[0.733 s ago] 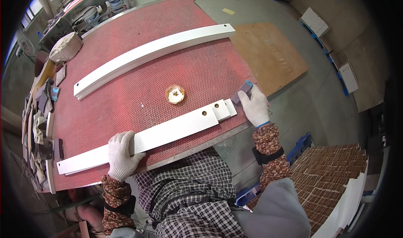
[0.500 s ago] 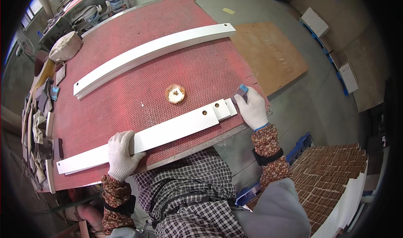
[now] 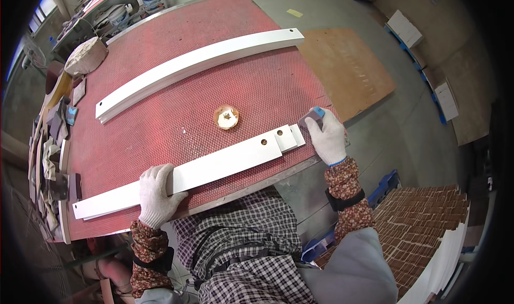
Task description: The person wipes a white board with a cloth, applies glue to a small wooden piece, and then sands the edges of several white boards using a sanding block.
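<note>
A stack of white boards (image 3: 225,167) with holes near the ends lies slantwise along the near side of the red mesh-topped table (image 3: 176,140). My left hand (image 3: 158,197), in a white knit glove, is closed around the stack left of its middle, thumb along the near edge. The boards' right ends are stepped. Just beyond those ends, my gloved right hand (image 3: 329,138) grips a grey sanding block (image 3: 310,117) with a blue end. The block is close to the outermost board end; whether it touches is unclear.
Farther back lies another white board stack (image 3: 198,60). Between the stacks sits a round dish (image 3: 226,117) with white paste. Sanding blocks and rags (image 3: 53,143) crowd the left edge, by a cloth-like roll (image 3: 85,56). Stacked brown strips (image 3: 420,229) stand at lower right.
The sanding block in my right hand has tilted slightly flatter beside the board ends. My left hand keeps its place on the boards. The whole view has shifted a little.
</note>
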`<state>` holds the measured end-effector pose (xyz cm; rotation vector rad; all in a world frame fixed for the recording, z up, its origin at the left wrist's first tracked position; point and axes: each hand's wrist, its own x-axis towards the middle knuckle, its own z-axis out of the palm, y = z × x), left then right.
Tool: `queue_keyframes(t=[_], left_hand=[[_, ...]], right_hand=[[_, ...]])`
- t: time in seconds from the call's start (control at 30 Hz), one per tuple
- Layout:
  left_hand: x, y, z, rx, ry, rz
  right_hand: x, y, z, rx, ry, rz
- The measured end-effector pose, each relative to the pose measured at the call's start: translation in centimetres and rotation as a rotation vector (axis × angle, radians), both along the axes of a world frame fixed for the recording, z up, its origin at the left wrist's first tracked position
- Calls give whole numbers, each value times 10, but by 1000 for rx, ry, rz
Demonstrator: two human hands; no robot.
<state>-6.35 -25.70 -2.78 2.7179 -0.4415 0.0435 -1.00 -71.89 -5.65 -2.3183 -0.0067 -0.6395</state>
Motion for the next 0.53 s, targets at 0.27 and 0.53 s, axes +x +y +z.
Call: queue_keyframes(t=[0.27,0.53], left_hand=[[0,1,-2,7,11,10],[-1,3,-5,4,2,10]], right_hand=[[-5,5,5,8,69,28],[-5,7,0,13,-3,47]])
